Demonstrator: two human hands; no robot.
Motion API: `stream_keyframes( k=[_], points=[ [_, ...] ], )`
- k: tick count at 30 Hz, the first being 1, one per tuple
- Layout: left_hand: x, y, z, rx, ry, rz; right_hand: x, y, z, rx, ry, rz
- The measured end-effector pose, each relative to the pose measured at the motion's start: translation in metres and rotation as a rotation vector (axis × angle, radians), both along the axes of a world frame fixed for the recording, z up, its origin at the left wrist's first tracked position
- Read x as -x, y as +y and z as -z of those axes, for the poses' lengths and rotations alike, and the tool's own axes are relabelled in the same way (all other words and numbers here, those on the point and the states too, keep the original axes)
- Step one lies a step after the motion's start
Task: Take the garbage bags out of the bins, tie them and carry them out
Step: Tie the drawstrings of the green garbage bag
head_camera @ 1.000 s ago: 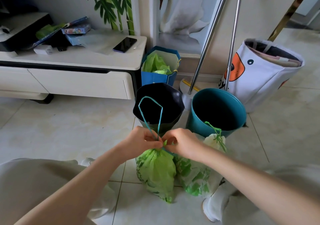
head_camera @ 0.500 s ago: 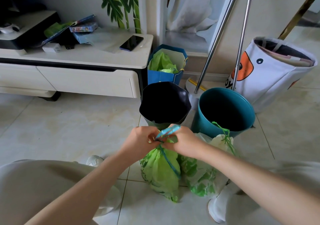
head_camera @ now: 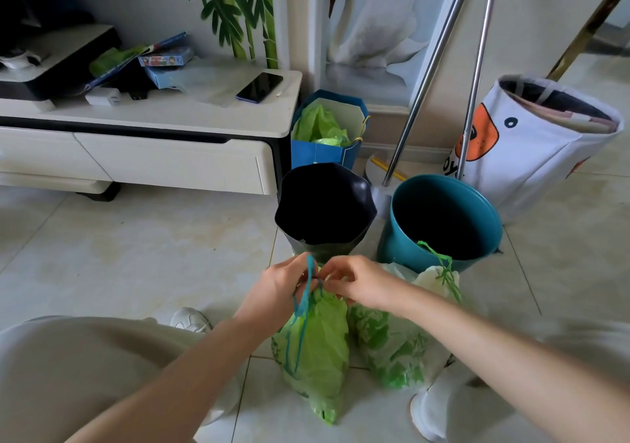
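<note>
1. Left hand (head_camera: pixel 279 289) was closed in a pinch on the thin teal drawstring (head_camera: pixel 303 306) at the neck of the crinkled light-green plastic garbage bag (head_camera: pixel 317 350), probably to keep the cord taut for the knot.
2. That bag stood on the tiled floor just in front of the black faceted waste bin (head_camera: pixel 325 204), already out of it; its mouth was gathered tight, its body plump and wrinkled, and a loop of cord hung down its left side.
3. Right hand (head_camera: pixel 358 284) was closed too, fingertips nipping the cord at the same gathered neck, almost touching the left hand, seemingly working the knot.
4. Right of the black bin's bag lay a translucent white-and-green plastic bag (head_camera: pixel 392 344), its green drawstring (head_camera: pixel 439 265) already drawn up, likely set aside as finished.
5. Right of the black bin stood the round teal plastic bin (head_camera: pixel 443 262), unlined.
</note>
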State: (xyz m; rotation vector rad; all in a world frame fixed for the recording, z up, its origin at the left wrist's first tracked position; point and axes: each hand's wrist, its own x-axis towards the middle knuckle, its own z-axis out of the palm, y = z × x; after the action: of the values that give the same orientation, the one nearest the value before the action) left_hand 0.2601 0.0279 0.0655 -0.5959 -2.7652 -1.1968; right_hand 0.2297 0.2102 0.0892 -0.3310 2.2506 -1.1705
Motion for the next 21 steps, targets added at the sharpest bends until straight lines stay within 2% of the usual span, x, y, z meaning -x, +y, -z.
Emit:
stream_keyframes(
  k=[3, 9, 12, 18, 21],
  points=[
    [0.001, -0.002, 0.0, -0.027, -0.071, -0.027, 0.002, 0.0, 0.0, 0.021, 0.059, 0.005],
    [0.003, -0.002, -0.001, -0.104, -0.259, -0.067, 0.008, 0.005, -0.01, -0.027, 0.019, -0.073],
    [0.004, 0.0, 0.0, -0.19, -0.344, -0.108, 0.01, 0.004, -0.01, -0.054, 0.131, -0.069],
    [0.009, 0.004, -0.001, -0.196, -0.346, -0.182, 0.005, -0.003, -0.007, 0.007, 0.166, 0.046],
    [0.011, 0.001, 0.0, -0.21, -0.355, -0.191, 0.005, -0.003, -0.01, -0.016, 0.188, 0.035]
  ],
)
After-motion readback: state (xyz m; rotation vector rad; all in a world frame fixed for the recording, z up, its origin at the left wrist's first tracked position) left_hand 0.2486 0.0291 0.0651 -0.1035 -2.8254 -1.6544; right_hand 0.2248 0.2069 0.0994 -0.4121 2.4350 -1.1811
